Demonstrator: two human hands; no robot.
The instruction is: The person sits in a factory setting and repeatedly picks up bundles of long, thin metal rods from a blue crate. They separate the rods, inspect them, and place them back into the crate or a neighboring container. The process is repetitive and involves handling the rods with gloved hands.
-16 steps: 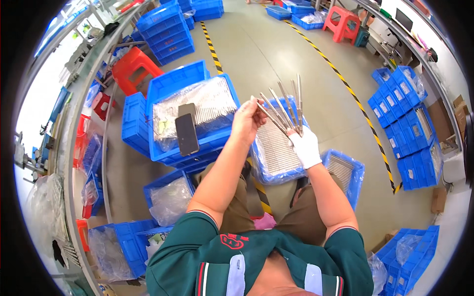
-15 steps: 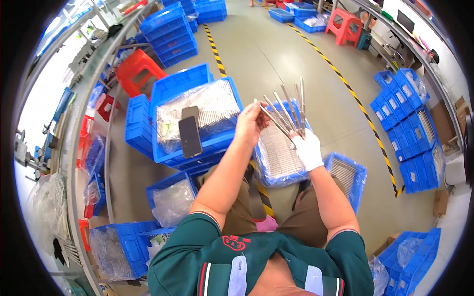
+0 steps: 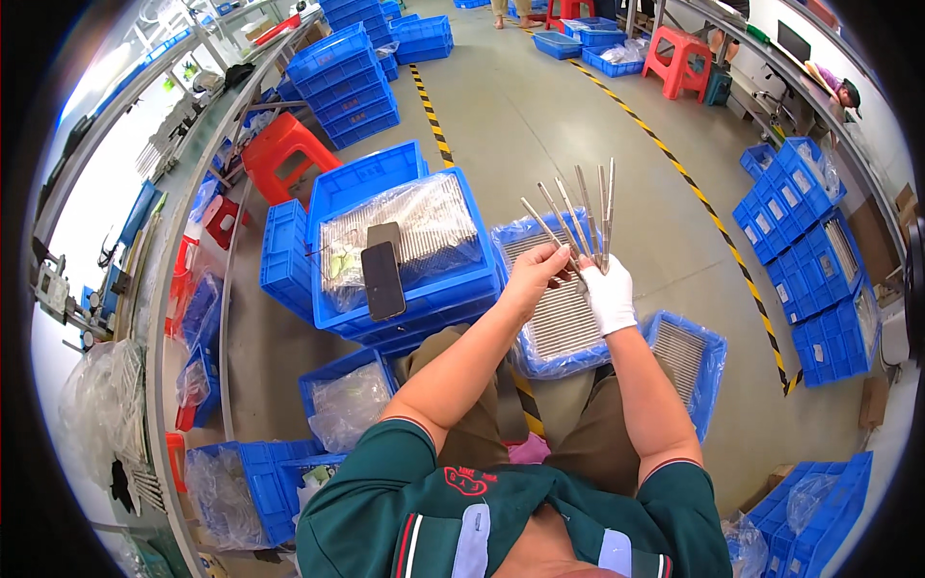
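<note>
Several slim metal rods (image 3: 586, 217) stand fanned out above my hands, spreading upward from my grip. My right hand (image 3: 611, 299), in a white glove, is closed around their lower ends. My bare left hand (image 3: 536, 279) is closed too, thumb and fingers pinching the leftmost rod low down, close to the glove. Below the hands, a blue crate (image 3: 557, 369) lined with clear plastic holds many similar rods (image 3: 561, 323) lying in neat rows.
On the left, a plastic-covered batch of rods (image 3: 434, 217) fills a stacked blue crate (image 3: 472, 284), with a black phone (image 3: 383, 281) on top. A smaller lined crate (image 3: 715, 371) of rods sits at right. Red stools (image 3: 289, 154) and blue crate stacks (image 3: 347, 91) stand farther off.
My left hand has slid from higher up the leftmost rod down toward the glove, and the two hands are closer together. The whole view has shifted slightly.
</note>
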